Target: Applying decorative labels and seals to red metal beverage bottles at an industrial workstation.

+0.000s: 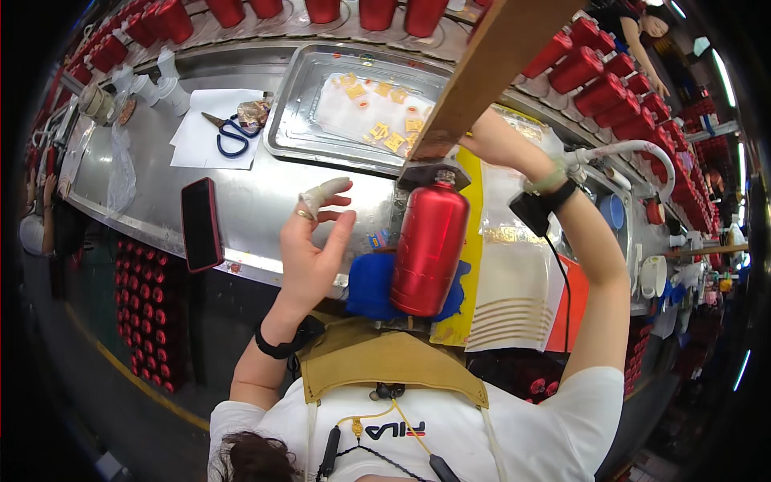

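We are at a long steel workbench point(249, 201) in a workshop, with rows of red canisters point(598, 88) racked along its far edge and more stacked beneath it. On the bench lie a metal tray point(301, 104) of small yellow and orange labels point(385, 132), blue-handled scissors point(229, 135) on a white paper sheet point(197, 140), and a dark phone in a red case point(201, 225) near the front edge.

In front of us 1 red metal bottle point(430, 245) stands nearly upright on a blue cloth pad point(371, 285), its threaded neck up against a dark fitting under a slanted wooden beam point(490, 68).

Our left hand point(315, 241) hovers just left of the bottle, apart from it, fingers spread and loose, holding nothing; 1 finger wears a white wrap point(321, 193) and a ring. Our right hand point(482, 140) reaches up behind the beam, near the bottle's neck; it is mostly hidden, so we cannot tell whether it grips anything. Its wrist carries a band with a small black device point(530, 213) and cable.

We judge the bottle stiff and hard, fairly light if empty, with a glossy coat that would be slippery and prone to scratches or dents. The straight mid-body, wrapped in a full palm, looks the safest hold; the narrow neck offers a second grip, and the cloth pad beneath should keep the base from sliding.
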Demonstrator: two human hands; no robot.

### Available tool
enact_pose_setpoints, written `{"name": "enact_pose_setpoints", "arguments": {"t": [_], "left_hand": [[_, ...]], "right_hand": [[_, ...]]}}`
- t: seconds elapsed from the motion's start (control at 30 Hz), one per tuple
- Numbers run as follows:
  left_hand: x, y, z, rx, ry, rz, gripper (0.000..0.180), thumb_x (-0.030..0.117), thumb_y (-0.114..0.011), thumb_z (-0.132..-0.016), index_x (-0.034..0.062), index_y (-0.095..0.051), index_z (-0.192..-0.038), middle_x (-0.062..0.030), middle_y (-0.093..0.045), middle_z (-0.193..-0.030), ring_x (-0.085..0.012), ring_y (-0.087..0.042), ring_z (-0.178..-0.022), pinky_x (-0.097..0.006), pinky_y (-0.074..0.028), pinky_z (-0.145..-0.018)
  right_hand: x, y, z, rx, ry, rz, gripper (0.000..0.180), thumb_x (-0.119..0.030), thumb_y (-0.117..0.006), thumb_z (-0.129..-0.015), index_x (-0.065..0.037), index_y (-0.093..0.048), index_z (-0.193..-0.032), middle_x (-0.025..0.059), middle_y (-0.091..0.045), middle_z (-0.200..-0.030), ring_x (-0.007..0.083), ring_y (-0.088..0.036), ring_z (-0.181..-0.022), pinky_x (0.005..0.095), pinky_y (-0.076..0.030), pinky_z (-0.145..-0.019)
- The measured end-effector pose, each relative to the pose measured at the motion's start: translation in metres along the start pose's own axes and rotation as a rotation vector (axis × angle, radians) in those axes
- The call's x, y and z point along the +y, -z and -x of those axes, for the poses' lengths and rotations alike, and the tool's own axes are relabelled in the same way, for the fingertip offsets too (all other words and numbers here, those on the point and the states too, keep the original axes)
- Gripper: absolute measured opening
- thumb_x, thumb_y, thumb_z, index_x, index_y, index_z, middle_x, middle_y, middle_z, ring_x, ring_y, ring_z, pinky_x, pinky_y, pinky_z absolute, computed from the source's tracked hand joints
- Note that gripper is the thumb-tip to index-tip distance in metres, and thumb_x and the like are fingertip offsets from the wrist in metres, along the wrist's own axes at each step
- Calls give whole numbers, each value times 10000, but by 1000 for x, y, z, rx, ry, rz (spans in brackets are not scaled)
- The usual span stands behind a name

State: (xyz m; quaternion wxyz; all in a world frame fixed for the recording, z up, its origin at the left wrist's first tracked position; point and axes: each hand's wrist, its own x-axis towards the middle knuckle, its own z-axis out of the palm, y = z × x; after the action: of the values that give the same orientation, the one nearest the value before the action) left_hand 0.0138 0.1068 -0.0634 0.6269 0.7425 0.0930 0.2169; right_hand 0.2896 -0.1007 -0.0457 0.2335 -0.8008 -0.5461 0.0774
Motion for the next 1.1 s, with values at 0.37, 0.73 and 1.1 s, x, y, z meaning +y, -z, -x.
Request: {"name": "enact_pose_setpoints", "arguments": {"t": [0.37,0.73,1.1], "left_hand": [[-1,-9,8,-182,152,35,408,29,-609,-985,-17,-545,-1385,-146,-619,-1342,-200,-624,-1145,-330,-538,-936],[12,-29,26,-445,246,58,753,174,-811,-878,11,-434,-1508,-160,-540,-1436,-238,-563,-1259,-391,-520,-1033],[14,-48,35,-482,-162,-167,1122,192,-940,-692,-11,-275,-1573,-224,-534,-1429,-348,-582,-1282,-430,-495,-1052]], "right_hand": [[38,-50,-84,-455,-188,-355,344,-347,-832,-793,-24,-722,-842,85,-680,-727,197,-622,-685,358,-501,-650],[44,-55,-86,-316,13,-179,369,-347,-802,-814,-5,-663,-824,72,-641,-702,173,-572,-666,347,-492,-646],[-19,46,47,280,93,361,97,-55,-644,-932,-22,-687,-1013,151,-603,-924,362,-613,-818,413,-488,-718]]}}
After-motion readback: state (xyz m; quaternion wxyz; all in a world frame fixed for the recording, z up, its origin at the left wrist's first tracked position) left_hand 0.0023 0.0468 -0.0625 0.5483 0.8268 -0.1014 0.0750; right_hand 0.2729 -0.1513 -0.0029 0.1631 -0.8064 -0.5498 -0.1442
